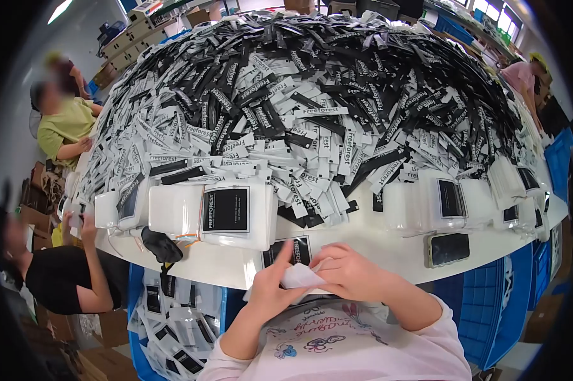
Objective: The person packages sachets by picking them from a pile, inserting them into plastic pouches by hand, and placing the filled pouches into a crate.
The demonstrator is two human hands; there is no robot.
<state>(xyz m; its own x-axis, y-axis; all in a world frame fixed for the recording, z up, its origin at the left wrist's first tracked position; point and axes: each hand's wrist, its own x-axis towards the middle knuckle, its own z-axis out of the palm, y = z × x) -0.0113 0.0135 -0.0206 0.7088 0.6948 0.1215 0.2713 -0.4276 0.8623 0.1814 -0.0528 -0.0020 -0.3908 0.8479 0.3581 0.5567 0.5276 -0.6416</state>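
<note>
In front of our chest, we hold a white pouch (301,277) between the left hand (268,292) and the right hand (356,270), whose fingers are bent at its edge. Just beyond, a black FREEFOREST label (303,247) lies partly hidden behind the left thumb. On the white table (369,219) we see also a smartphone (449,249), a stack of FREEFOREST pouches (251,232), and a large heap of black and white Freeforest sachets (318,111).
</note>
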